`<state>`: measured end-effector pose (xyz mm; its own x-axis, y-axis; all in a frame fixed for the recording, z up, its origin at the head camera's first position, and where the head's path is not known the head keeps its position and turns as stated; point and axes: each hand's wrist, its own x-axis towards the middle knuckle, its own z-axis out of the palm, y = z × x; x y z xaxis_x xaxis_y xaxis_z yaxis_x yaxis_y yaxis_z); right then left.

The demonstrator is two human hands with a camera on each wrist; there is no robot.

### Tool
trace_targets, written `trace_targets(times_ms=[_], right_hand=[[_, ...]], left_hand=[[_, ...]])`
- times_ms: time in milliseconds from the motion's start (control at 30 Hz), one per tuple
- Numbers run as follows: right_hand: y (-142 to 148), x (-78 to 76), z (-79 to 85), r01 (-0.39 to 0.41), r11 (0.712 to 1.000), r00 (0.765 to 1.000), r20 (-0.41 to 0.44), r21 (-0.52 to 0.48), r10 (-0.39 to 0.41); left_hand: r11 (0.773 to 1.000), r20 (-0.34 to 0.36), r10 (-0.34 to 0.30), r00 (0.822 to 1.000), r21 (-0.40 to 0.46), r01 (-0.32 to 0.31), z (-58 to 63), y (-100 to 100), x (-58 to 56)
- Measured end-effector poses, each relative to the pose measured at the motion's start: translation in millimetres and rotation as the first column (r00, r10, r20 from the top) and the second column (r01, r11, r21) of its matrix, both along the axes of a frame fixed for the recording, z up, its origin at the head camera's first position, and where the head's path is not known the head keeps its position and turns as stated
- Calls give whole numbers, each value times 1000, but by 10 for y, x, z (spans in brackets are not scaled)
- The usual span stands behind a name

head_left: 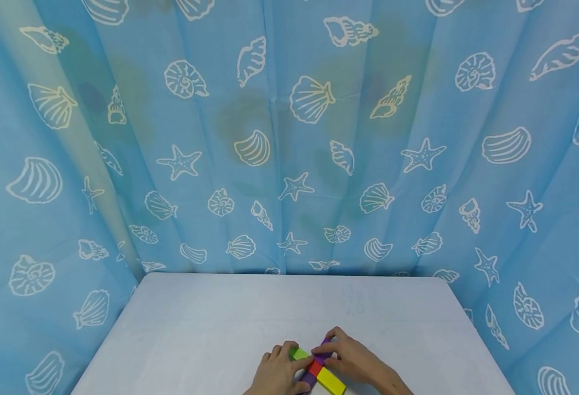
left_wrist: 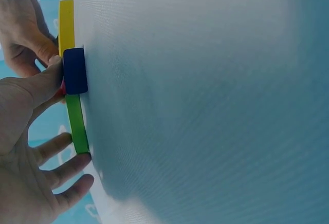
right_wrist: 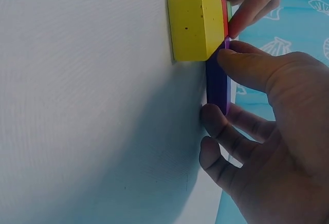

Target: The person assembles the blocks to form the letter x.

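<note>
Coloured blocks lie together as a cross on the white table: a red block (head_left: 315,368) in the middle, a green block (head_left: 299,354) far left, a yellow block (head_left: 331,381) near right, a far purple block (head_left: 323,355) and a near dark purple block (head_left: 308,378). My left hand (head_left: 276,373) spreads over the left side. Its thumb touches the near purple block, its index finger reaches the red one, and other fingertips rest at the green block's outer end. My right hand (head_left: 356,359) holds the far purple block between thumb and fingers, with fingertips at its outer end.
The white table (head_left: 196,323) extends around the blocks, and its far edge meets a blue curtain (head_left: 289,137) printed with white shells and starfish. The curtain also hangs along the left and right sides.
</note>
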<state>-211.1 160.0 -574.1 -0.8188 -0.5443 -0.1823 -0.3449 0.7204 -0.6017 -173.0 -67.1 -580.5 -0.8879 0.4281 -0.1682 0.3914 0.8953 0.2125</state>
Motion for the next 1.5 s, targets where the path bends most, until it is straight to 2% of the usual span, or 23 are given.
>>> trace_targets(times_ms=[333,567,767,1000,1133,1500], right_hand=[[29,-16,-1,0,1000,997,78,-26,2],[47,-42,-15,4,999,989,149,-52,4],[39,-38,-14,4,999,990,138,-45,2],[48,-12,-21,8,998,986,165,-55,1],[49,6,-16,7,999,988,152,-44,0],[40,-3,39,18,1000,988,152,-8,-16]], left_hand=[[1000,0,-10,1000,13,10,5,-13,9],[1000,-35,-13,999,26,14,-3,-15,15],[1000,-40,-13,999,20,14,8,-12,14],[999,-18,-24,1000,22,25,-1,-23,35],[999,-33,-34,999,16,35,-4,-30,45],[1000,-8,-13,1000,23,13,10,-23,13]])
